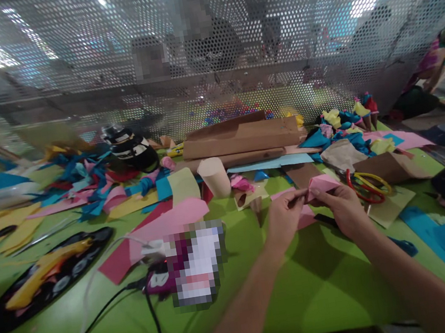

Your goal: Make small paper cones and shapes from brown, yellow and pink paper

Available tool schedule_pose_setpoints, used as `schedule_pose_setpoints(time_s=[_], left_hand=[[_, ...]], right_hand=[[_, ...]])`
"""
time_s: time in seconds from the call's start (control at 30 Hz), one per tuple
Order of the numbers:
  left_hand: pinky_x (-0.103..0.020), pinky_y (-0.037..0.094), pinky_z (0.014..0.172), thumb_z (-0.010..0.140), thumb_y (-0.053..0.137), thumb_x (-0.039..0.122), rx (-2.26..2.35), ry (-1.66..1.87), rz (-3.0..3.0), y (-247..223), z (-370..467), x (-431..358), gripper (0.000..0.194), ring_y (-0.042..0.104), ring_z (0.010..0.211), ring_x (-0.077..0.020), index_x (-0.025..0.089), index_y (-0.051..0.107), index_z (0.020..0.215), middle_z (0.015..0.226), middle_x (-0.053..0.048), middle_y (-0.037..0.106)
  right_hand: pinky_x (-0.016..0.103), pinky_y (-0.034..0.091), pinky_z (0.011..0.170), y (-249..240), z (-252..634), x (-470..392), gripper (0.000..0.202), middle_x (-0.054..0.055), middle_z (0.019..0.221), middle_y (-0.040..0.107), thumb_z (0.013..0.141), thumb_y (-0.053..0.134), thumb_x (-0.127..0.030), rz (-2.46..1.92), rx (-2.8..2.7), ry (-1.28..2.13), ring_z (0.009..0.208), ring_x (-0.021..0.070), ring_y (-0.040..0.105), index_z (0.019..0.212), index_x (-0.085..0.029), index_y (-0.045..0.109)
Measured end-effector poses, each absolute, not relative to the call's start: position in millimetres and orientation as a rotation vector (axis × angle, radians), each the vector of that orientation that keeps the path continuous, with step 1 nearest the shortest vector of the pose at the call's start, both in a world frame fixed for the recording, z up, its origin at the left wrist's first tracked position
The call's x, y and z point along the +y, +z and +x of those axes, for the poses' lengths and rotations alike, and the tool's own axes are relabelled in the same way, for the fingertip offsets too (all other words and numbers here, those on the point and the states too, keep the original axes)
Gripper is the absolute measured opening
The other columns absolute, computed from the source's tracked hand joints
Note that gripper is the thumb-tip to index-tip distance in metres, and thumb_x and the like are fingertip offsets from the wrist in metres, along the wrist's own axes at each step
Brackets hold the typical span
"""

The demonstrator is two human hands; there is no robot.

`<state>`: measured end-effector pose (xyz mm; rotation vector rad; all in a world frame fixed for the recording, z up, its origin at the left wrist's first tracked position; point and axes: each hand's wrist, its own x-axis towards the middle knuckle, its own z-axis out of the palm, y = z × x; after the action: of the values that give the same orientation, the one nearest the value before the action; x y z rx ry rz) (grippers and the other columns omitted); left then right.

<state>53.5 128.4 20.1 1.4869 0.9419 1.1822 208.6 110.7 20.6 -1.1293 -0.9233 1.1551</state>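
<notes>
Both my hands are raised just above the green table point(311, 299), right of the middle. A folded piece of pink paper point(322, 183) is pinched in the fingers of my right hand point(343, 204). My left hand point(282, 219) is closed at the paper's left edge, thumb and forefinger pressed together on it. Under the hands lies another pink paper piece point(305, 217), with a dark strip point(326, 221) beside it. Near my right hand are red and yellow loops point(371, 185), perhaps scissor handles. A small brown paper cone point(256, 210) is close to my left hand.
A blurred-out phone point(200, 265) and cables point(156, 318) lie to the left, near a black tray point(50, 278). A cream paper cylinder point(214, 178) stands mid-table. Crumpled coloured papers, brown sheets point(243, 138) and a black bottle point(131, 150) line the back, before a perforated metal screen point(105, 67).
</notes>
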Motion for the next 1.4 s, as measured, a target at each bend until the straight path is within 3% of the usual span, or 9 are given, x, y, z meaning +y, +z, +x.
schedule_pose_setpoints(time_s=[0.53, 0.93, 1.17, 1.4], left_hand=[[-0.034, 0.057, 0.094, 0.090, 0.065, 0.018, 0.883, 1.191, 1.475, 20.3, 53.1, 128.9, 0.020, 0.073, 0.096, -0.0198, 0.017, 0.078, 0.105, 0.106, -0.008, 0.079], [-0.032, 0.059, 0.085, 0.083, 0.066, 0.010, 0.958, 1.205, 1.425, 14.4, 56.3, 131.1, 0.020, 0.073, 0.086, -0.0185, 0.017, 0.078, 0.097, 0.095, -0.007, 0.079], [-0.033, 0.059, 0.086, 0.081, 0.064, 0.006, 0.983, 1.209, 1.411, 14.2, 57.0, 131.1, 0.023, 0.073, 0.085, -0.0175, 0.018, 0.077, 0.096, 0.095, -0.006, 0.079], [-0.032, 0.059, 0.084, 0.080, 0.065, 0.007, 0.970, 1.166, 1.374, 19.0, 58.1, 128.1, 0.020, 0.074, 0.084, -0.0184, 0.017, 0.077, 0.093, 0.090, -0.006, 0.079]], right_hand=[[0.032, 0.056, 0.073, 19.1, 209.3, 111.8, 0.027, 0.006, 0.079, 0.078, 0.071, 0.088, -0.043, -1.123, -0.966, 1.132, 0.071, 0.0194, 0.069, 0.080, -0.019, 0.079], [0.029, 0.050, 0.066, 19.1, 208.4, 111.2, 0.026, 0.003, 0.074, 0.074, 0.069, 0.088, -0.039, -1.162, -1.005, 1.076, 0.067, 0.0169, 0.063, 0.080, -0.019, 0.076], [0.031, 0.052, 0.073, 19.6, 208.5, 109.5, 0.023, 0.005, 0.084, 0.076, 0.076, 0.082, -0.037, -1.178, -1.127, 0.958, 0.077, 0.0204, 0.067, 0.088, -0.019, 0.077], [0.033, 0.053, 0.071, 20.9, 206.1, 107.9, 0.028, 0.007, 0.084, 0.077, 0.074, 0.082, -0.042, -1.221, -1.110, 0.948, 0.075, 0.0223, 0.068, 0.087, -0.018, 0.076]])
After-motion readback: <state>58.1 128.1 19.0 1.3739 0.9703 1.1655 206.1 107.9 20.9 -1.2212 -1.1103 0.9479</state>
